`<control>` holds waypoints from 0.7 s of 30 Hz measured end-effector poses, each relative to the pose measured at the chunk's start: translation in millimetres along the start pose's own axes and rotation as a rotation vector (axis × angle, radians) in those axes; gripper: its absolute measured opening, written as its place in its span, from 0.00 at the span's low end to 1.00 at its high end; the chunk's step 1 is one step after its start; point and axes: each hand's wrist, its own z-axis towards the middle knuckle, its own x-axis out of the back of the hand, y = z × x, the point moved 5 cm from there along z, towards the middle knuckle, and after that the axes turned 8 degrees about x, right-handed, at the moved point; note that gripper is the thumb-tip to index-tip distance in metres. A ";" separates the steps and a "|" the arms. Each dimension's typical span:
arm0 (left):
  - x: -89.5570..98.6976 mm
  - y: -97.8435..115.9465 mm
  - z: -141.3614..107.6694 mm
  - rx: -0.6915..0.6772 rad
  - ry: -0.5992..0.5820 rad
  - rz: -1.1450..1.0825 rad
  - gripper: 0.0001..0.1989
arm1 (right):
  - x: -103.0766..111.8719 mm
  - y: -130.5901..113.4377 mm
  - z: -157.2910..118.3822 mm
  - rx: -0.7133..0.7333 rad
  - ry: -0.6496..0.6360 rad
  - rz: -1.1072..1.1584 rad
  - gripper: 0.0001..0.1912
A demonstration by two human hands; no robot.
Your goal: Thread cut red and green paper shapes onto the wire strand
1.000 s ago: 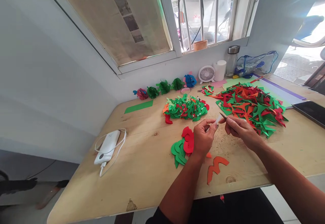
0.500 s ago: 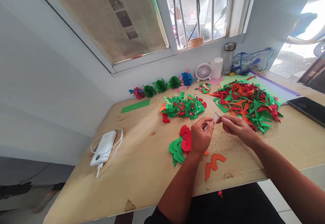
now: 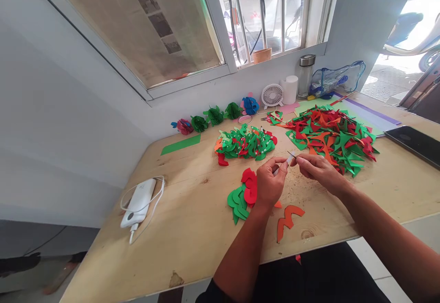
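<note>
Over the middle of the table, my left hand pinches a narrow white strip between thumb and fingers. My right hand is closed on a thin dark pointed tool, whose tip crosses the strip's end; its kind is too small to make out. Beside my left wrist lie red paper cutouts and green paper cutouts, partly covered by the hand. An orange wavy paper cutout lies between my forearms. Beyond my hands is a pile of small green and red cutouts.
A big heap of paper scraps stands right of centre, with a phone beside it. A white power bank with cable lies left. Along the wall are folded paper figures, a small fan and a glass bottle.
The view has shifted slightly. Both hands keep nearly the same pose, with the white strip and the pointed tool still meeting between them.
</note>
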 end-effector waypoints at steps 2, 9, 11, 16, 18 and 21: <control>-0.2 -0.9 0.2 0.007 -0.006 -0.005 0.13 | -0.4 1.4 -0.1 -0.002 -0.001 0.015 0.23; 0.2 -2.0 0.6 0.032 -0.009 -0.023 0.14 | -0.7 3.8 -0.6 -0.019 0.016 0.017 0.23; 0.2 -1.4 0.7 0.024 -0.009 -0.013 0.14 | -0.8 3.5 -0.6 -0.024 0.019 0.005 0.22; 0.5 -1.0 1.9 -0.004 -0.002 0.030 0.15 | -1.1 1.9 -0.3 -0.032 0.024 0.005 0.22; 0.7 -1.3 2.3 -0.014 0.004 0.038 0.14 | -0.7 0.5 -0.2 -0.027 0.027 -0.023 0.22; 0.8 -1.6 2.4 -0.019 0.007 0.037 0.14 | 0.3 -1.4 0.0 -0.018 0.033 -0.094 0.22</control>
